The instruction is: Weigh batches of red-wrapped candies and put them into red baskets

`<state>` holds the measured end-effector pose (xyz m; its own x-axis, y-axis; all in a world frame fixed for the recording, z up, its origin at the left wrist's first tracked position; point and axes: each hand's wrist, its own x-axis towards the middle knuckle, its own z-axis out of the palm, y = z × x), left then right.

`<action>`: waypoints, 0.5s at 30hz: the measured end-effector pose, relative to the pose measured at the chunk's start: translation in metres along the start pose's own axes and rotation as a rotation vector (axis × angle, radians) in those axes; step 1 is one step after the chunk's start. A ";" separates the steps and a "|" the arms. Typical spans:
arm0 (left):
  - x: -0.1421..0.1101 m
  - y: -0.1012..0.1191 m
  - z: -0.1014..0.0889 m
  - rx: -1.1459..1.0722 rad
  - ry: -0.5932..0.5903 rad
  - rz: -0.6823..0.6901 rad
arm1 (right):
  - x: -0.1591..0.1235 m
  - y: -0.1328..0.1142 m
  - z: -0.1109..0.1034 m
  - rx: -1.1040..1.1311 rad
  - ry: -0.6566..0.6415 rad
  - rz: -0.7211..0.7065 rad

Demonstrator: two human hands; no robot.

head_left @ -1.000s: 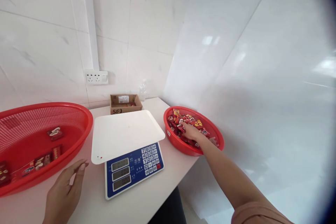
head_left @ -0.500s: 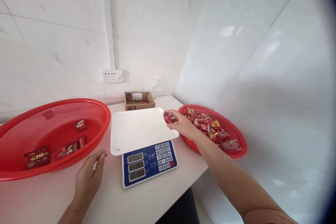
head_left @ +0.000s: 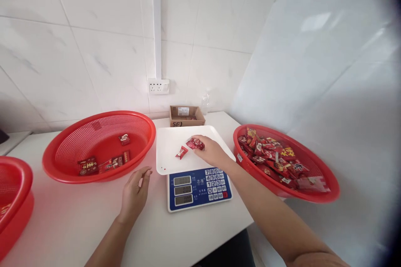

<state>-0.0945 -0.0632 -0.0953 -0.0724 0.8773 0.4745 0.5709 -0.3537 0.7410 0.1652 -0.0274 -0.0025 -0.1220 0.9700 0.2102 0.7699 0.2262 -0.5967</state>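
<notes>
My right hand (head_left: 210,150) is over the white pan (head_left: 171,137) of a digital scale (head_left: 200,190), its fingers closed around red wrapped candies (head_left: 196,144). How many it holds is partly hidden. Another red wrapped candy (head_left: 181,152) lies on the pan just left of these fingers. Beside the scale, my left hand (head_left: 136,192) hovers over the table, loosely curled with a gap between thumb and fingers and nothing visible in it. A red basket (head_left: 328,175) to the right holds a heap of red and gold packets (head_left: 275,154).
Left of the scale stands a red mesh basket (head_left: 62,146) with several red packets (head_left: 89,166) inside. Part of another red basket (head_left: 19,200) shows at the left edge. Behind the pan are an SF cardboard box (head_left: 188,123) and a clear plastic bottle (head_left: 205,102).
My right hand has moved from the pan's right edge to over its middle, candies in hand. One candy now lies on the pan. The view has turned left.
</notes>
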 end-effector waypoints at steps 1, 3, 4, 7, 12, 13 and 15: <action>0.000 0.000 0.000 -0.002 -0.003 0.000 | 0.000 0.003 0.001 -0.086 0.013 0.015; 0.000 0.000 0.000 -0.006 -0.008 -0.001 | -0.002 0.007 0.004 -0.173 -0.002 0.049; 0.000 0.001 0.000 -0.008 -0.008 -0.001 | -0.002 0.008 0.005 -0.184 -0.015 0.055; 0.000 0.000 0.000 -0.006 -0.014 -0.004 | -0.005 0.004 0.009 -0.202 -0.056 0.037; -0.001 -0.002 0.000 0.001 -0.029 -0.016 | -0.006 -0.010 0.010 -0.241 -0.088 -0.037; -0.001 -0.003 0.000 0.003 -0.028 -0.015 | -0.006 -0.012 0.011 -0.246 -0.093 -0.068; -0.001 -0.004 0.001 0.003 -0.024 -0.013 | -0.005 -0.015 0.014 -0.259 -0.105 -0.138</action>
<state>-0.0960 -0.0625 -0.0990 -0.0599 0.8894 0.4532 0.5726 -0.3412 0.7454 0.1455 -0.0341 -0.0055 -0.2901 0.9387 0.1861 0.8738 0.3391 -0.3485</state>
